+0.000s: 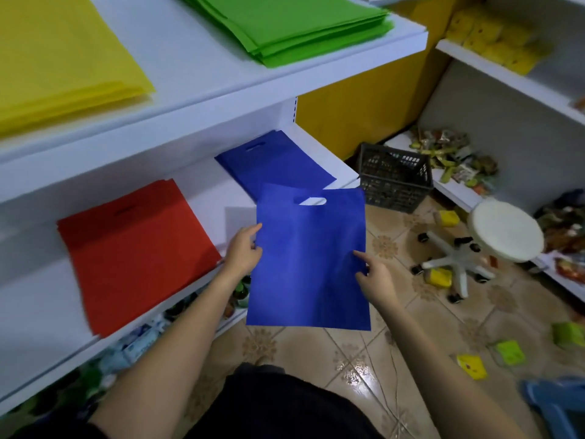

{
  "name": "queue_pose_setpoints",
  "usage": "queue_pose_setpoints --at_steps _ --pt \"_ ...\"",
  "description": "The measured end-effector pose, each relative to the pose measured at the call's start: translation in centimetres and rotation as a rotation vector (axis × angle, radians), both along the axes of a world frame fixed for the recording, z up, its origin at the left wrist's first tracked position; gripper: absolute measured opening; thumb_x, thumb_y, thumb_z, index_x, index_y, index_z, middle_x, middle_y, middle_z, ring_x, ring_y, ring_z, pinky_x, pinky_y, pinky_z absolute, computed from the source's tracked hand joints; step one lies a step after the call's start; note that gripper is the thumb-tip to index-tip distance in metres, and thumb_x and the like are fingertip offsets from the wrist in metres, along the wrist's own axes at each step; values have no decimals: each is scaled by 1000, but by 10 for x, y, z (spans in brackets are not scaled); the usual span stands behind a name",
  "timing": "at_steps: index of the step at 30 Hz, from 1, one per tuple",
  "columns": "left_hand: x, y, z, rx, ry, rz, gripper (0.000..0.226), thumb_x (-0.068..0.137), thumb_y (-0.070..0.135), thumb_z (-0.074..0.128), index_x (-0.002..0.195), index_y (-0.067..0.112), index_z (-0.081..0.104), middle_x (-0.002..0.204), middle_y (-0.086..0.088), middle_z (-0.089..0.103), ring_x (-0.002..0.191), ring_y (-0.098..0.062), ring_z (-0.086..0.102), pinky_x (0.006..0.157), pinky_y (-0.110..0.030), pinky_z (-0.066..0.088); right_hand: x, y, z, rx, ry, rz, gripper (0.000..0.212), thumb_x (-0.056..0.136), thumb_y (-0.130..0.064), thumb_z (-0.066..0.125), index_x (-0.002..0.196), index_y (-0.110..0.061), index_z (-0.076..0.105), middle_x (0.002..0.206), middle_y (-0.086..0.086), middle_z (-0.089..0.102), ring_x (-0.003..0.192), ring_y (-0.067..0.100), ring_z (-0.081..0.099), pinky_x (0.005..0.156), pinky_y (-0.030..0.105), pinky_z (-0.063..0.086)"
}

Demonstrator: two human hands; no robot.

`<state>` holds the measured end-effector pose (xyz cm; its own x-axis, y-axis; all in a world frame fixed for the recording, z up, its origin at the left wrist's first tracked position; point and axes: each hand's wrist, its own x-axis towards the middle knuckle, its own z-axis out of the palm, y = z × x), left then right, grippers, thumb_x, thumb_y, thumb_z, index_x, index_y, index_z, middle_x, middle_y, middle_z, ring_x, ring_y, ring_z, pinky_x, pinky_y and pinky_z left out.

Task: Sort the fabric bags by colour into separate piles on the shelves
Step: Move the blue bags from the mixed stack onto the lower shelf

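**Progress**
- Upper shelf (190, 58): holds 2 sorted stacks, the yellow pile (53, 58) at the left and the green pile (294, 23) at the right, well apart. Both look settled.
- Lower shelf (31, 296): holds 2 more stacks, the red pile (136, 251) at the left and the blue pile (272, 163) at the right, set back toward the shelf's far end.
- Blue bag (310, 258): in hand, hanging flat in front of the lower shelf's edge with its handle cut-out uppermost. Its top edge overlaps the near corner of the blue pile in this view. It is not yet laid down.
- Left hand (242, 251): grips the bag's left edge, fingers curled round it.
- Right hand (375, 277): pinches the bag's right edge, forefinger laid on the front face.
- Judgement: 4 colours already have their places, so sorting is well advanced. The step in hand is adding this bag to the blue pile. No unsorted stock is in view, so what remains cannot be told.

**Count**
- Shelves bearing bags: 2.
- Piles: 4, being 1 yellow, 1 green, 1 red and 1 blue.
- Loose bags: 1, blue.
- Bags per pile: several layers show at each pile's edges, too thin and blurred to count.
- Other: 1 dark crate (395, 179) and 1 wheeled stool (503, 229), both on the floor.
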<state>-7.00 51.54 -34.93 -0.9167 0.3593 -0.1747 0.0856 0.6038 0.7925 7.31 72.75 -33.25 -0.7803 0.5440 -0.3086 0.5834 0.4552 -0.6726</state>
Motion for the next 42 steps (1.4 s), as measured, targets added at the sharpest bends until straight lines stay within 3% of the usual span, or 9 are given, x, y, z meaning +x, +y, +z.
queue_pose_setpoints --at_steps 6,9,12,17,21,25,31,37,42 --pt "-53 21 -17 -15 -9 151 52 84 -10 44 134 4 45 127 -19 53 99 -35 60 82 -29 45 -83 41 -2 45 53 69 36 90 0 44 121 -8 59 123 9 61 112 23 55 85 26 43" --pt "-75 29 -22 -10 -5 252 47 87 -9 45 132 4 47 125 -17 55 96 -34 61 84 -32 48 -127 60 -6 65 52 197 42 90 1 43 128 -10 54 127 6 57 110 18 53 79 22 39" --pt "-97 33 -24 -37 38 272 42 88 -7 48 129 3 50 131 -16 51 102 -33 59 87 -32 47 -159 77 -10 69 65 252 43 91 1 42 132 -10 49 134 8 49 115 24 50 89 29 42" --pt "-144 62 -42 -39 79 514 34 89 -7 47 120 0 57 125 -21 53 103 -37 58 91 -37 45 -259 121 -35 126 44 515 45 90 4 42 134 -7 47 137 13 46 121 31 46 100 36 37" --pt "-182 83 -64 -93 128 608 38 88 -10 44 125 -5 52 126 -22 53 107 -37 54 92 -26 38 -325 144 -62 113 49 621 46 92 5 39 135 -9 44 139 13 44 121 32 46 98 41 42" --pt "-211 94 -91 -160 98 574 46 89 -8 44 134 -6 39 139 -22 40 126 -35 42 103 -24 26 -366 154 -88 114 31 714 47 93 3 36 138 -12 42 142 12 42 126 32 42 103 41 38" --pt "-212 96 -106 -392 -29 578 50 97 20 42 145 16 26 155 -13 8 141 -31 12 113 -38 15 -382 169 -108 346 -25 927 46 96 -12 40 141 -20 37 154 6 21 136 35 20 112 39 17" --pt "-170 97 -64 -324 11 762 48 97 17 41 143 15 31 154 -8 20 140 -27 18 112 -36 17 -360 146 -73 347 76 1129 44 95 -13 44 138 -17 42 151 7 29 131 35 28 107 34 23" --pt "-99 77 -44 -281 119 801 44 95 13 45 138 6 40 145 -16 37 133 -29 35 108 -28 20 -322 86 -58 293 90 1350 43 94 -17 47 137 -17 44 145 8 38 130 32 35 104 33 24"
